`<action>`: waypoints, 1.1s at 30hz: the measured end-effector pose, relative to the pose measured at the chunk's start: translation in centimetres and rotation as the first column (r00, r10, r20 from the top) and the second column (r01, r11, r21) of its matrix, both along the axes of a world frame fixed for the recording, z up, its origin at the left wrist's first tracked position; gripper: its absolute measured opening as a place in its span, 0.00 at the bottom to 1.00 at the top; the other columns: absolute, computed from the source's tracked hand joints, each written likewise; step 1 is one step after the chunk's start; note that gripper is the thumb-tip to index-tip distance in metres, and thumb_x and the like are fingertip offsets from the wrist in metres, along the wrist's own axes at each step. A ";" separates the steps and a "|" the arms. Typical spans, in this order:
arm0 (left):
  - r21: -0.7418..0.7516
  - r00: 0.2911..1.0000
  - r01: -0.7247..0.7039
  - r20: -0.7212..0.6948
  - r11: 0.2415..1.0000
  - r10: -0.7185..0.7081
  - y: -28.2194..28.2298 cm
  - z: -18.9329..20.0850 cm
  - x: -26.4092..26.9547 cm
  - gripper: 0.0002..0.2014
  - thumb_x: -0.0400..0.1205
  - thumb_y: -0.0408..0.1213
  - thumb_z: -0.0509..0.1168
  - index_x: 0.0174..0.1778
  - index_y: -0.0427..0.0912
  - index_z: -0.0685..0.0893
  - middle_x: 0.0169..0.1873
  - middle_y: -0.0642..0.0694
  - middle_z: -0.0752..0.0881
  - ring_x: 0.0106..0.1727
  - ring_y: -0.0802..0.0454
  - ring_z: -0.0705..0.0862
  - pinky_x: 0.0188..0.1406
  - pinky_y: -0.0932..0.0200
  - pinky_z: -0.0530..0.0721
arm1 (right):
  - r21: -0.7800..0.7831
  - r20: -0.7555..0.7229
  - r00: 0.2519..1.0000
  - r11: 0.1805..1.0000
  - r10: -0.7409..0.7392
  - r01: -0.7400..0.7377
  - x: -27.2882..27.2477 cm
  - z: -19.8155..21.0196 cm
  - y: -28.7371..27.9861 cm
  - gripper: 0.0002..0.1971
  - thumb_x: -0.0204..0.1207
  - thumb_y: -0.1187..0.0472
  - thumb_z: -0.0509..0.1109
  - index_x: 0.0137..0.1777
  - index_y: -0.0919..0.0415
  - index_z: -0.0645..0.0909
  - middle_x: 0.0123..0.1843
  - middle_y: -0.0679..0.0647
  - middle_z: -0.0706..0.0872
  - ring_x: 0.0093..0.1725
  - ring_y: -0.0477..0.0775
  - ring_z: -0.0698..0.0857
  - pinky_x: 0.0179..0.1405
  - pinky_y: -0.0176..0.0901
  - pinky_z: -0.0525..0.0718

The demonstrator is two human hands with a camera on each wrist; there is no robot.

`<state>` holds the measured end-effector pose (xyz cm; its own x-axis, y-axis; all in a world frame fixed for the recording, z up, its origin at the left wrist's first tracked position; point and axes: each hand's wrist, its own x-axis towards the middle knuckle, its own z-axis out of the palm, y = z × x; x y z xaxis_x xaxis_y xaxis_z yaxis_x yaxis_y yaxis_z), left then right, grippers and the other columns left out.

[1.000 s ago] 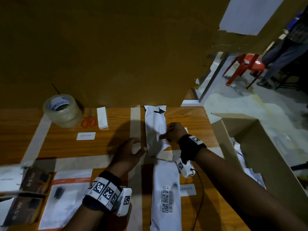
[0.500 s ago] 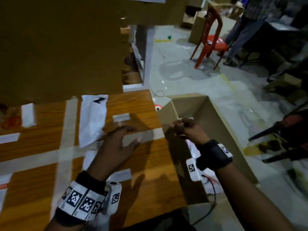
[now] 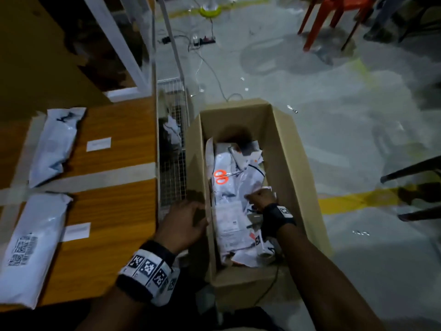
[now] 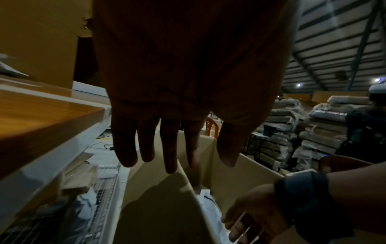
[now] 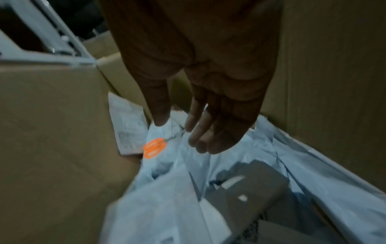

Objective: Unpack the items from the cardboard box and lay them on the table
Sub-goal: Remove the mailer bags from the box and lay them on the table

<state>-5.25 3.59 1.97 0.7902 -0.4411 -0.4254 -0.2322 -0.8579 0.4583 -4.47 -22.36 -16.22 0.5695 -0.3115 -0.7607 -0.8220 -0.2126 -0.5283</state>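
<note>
The open cardboard box [image 3: 286,144] stands on the floor just right of the wooden table [image 3: 114,211]. Inside it lie crumpled white mailer packets [image 3: 231,225] and orange-handled scissors [image 3: 220,176]. My right hand [image 3: 259,199] is down in the box. In the right wrist view it [image 5: 183,132] hovers with loose, straight fingers over the packets [image 5: 167,189], close to the scissors [image 5: 154,147], holding nothing. My left hand [image 3: 191,216] is open at the box's left wall, its fingers [image 4: 171,156] spread over the wall's top edge [image 4: 163,189]. Two white packets [image 3: 55,144] [image 3: 31,247] lie on the table.
A wire mesh rack [image 3: 173,168] fills the gap between table and box. Small paper labels [image 3: 98,144] are stuck on the table. On the concrete floor beyond are cables with a power strip [image 3: 202,41], a red chair [image 3: 329,17] and dark chair legs [image 3: 410,170].
My view swung right from the table to the box. Both hands left the packet on the table: the right went down into the box, the left came to its left wall.
</note>
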 end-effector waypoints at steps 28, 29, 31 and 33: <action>-0.339 0.611 -0.756 -0.671 0.560 0.419 -5.1 -1.1 -0.8 0.22 0.76 0.57 0.74 0.53 0.42 0.85 0.46 0.45 0.91 0.36 0.56 0.84 0.29 0.67 0.79 | 0.023 0.849 0.527 0.994 0.035 -0.103 -7.0 13.2 0.1 0.18 0.58 0.62 0.60 0.37 0.68 0.91 0.63 0.59 0.88 0.67 0.54 0.85 0.62 0.46 0.83; -0.341 0.652 -0.724 -0.623 0.600 0.433 -5.2 -1.2 -1.0 0.18 0.80 0.53 0.71 0.57 0.44 0.85 0.51 0.45 0.91 0.42 0.56 0.87 0.34 0.65 0.82 | 0.027 0.862 0.505 0.994 0.032 -0.110 -7.1 13.3 0.4 0.17 0.59 0.63 0.61 0.37 0.68 0.91 0.63 0.59 0.88 0.67 0.55 0.85 0.63 0.48 0.84; -0.344 0.638 -0.735 -0.641 0.584 0.426 -5.4 -0.9 -1.3 0.16 0.84 0.50 0.67 0.62 0.46 0.86 0.55 0.47 0.91 0.53 0.52 0.89 0.47 0.58 0.88 | 0.037 0.873 0.486 0.987 0.043 -0.153 -7.1 13.8 0.9 0.12 0.62 0.68 0.66 0.37 0.66 0.91 0.63 0.58 0.89 0.67 0.55 0.86 0.63 0.52 0.85; -0.381 0.590 -0.785 -0.700 0.488 0.402 -5.1 -0.9 -1.5 0.13 0.84 0.43 0.68 0.61 0.42 0.88 0.54 0.41 0.92 0.54 0.46 0.91 0.56 0.49 0.89 | 0.023 0.866 0.492 0.976 0.089 -0.217 -7.1 13.8 1.3 0.12 0.64 0.78 0.69 0.38 0.64 0.92 0.63 0.55 0.89 0.65 0.52 0.87 0.61 0.51 0.87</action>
<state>-6.76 -1.47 1.11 0.7320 -0.2275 -0.6422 0.6232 -0.1574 0.7661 -11.52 -21.05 -2.46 0.9891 -0.1018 0.1066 0.0877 -0.1750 -0.9807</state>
